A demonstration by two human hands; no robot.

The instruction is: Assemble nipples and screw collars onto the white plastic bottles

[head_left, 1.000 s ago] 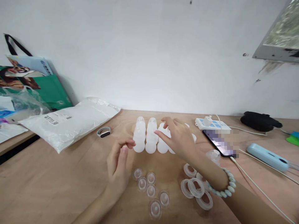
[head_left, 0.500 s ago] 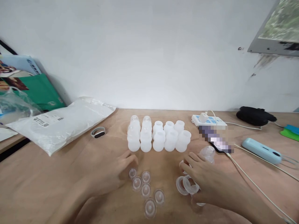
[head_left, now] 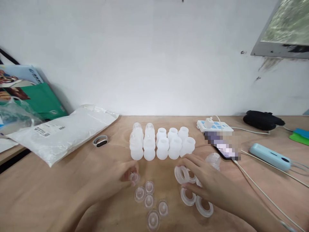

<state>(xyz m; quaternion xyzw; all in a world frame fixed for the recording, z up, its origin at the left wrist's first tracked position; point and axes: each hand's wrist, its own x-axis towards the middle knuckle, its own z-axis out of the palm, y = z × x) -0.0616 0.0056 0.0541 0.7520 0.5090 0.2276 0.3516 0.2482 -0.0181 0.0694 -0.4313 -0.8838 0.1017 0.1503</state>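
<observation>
My left hand (head_left: 117,175) pinches a clear bottle nipple (head_left: 134,178) between thumb and fingers, just off the wooden table. More clear nipples (head_left: 149,200) lie loosely grouped beside it. Between the fingertips of my right hand (head_left: 202,174) is a translucent bottle ring (head_left: 178,175), tilted on its edge. Other rings (head_left: 205,211) rest under and around that hand, partly covered by it. Behind both hands, white baby bottles stand in rows. The left ones (head_left: 149,153) wear clear domed caps; the right ones (head_left: 174,153) have open necks.
Clear caps (head_left: 213,159) sit beyond my right wrist. Farther right are a phone (head_left: 223,146) on a cable, a power strip (head_left: 223,127), a light-blue device (head_left: 269,156) and a black pouch (head_left: 263,120). A wristband (head_left: 100,141) and white plastic parcel (head_left: 65,130) occupy the left.
My left hand has taken hold of a nipple and raised it slightly. The right hand has shifted left with a ring in its fingers, and the rings under it are more exposed.
</observation>
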